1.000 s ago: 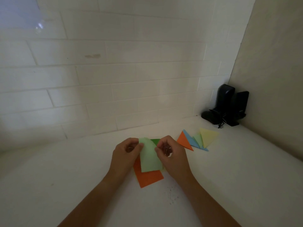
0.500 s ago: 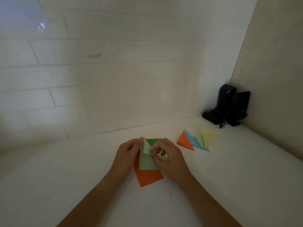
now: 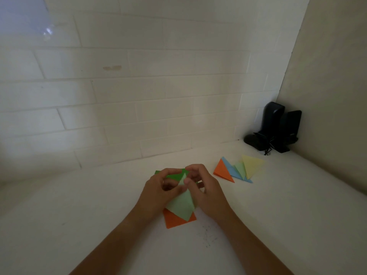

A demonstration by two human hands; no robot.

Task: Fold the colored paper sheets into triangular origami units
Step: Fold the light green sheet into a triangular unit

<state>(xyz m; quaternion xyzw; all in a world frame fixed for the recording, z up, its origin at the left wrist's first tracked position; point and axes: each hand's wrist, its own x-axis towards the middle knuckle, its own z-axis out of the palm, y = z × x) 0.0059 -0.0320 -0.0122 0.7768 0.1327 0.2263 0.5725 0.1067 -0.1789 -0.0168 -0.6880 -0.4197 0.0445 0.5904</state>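
Observation:
A light green paper sheet is held over the white counter, folded to a pointed shape with its tip up between my hands. My left hand pinches its upper left edge. My right hand pinches the tip with thumb and fingers curled. Under it lie an orange sheet and a dark green sheet, both partly hidden by my hands. To the right lie folded triangles: orange, blue, light green and yellow, overlapping in a row.
Two black speakers with cables stand in the back right corner. A white tiled wall rises behind the counter and a beige wall closes the right side. Dark specks mark the counter near my right wrist.
The light green sheet went from a flat rectangle to a narrower pointed shape. My hands moved closer together at its top, and its lower end now slants over the orange sheet.

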